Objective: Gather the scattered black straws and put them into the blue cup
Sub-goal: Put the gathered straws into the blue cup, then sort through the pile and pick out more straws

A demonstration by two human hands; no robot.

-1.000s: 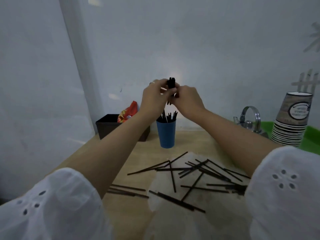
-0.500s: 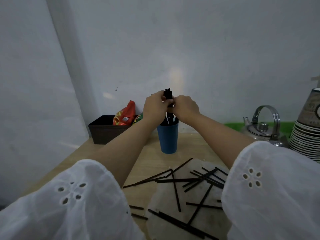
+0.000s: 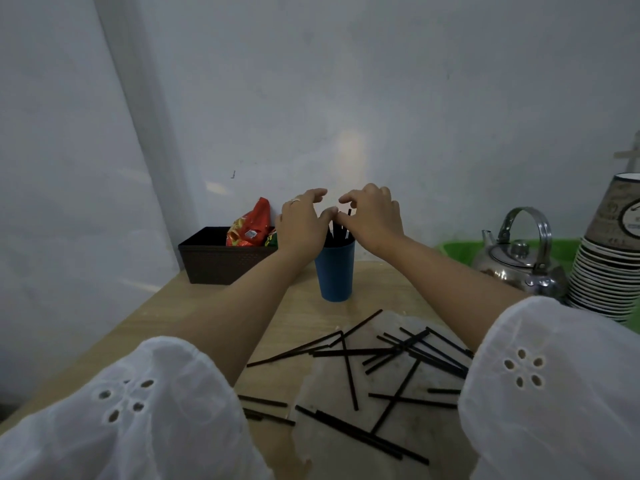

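While both hands hover over the cup (image 3: 335, 273), neither grips anything. The left hand (image 3: 300, 226) and right hand (image 3: 374, 220) have their fingers loosely curved and spread, thumbs almost meeting just above the rim. There's a ring (image 3: 295, 200) on a left finger.

Upright straws (image 3: 333, 233) already stand in the cup, tips poking up between the two thumbs. I can't tell if the right thumb touches them.

Loose straws (image 3: 346, 352) lie at 6 o'clock from the cup, criss-crossed on the table (image 3: 194, 306), a few running under the white sleeves (image 3: 145, 410).

At 9 o'clock from the cup is a dark basket (image 3: 221, 263) just beside it, holding a red snack packet (image 3: 249, 225). Its print is too blurred to read.

At 3 o'clock there's a steel kettle (image 3: 519, 261) on a green tray (image 3: 457, 249). Paper cups (image 3: 609, 268) are stacked further right. The top one has an oval label, text not legible.
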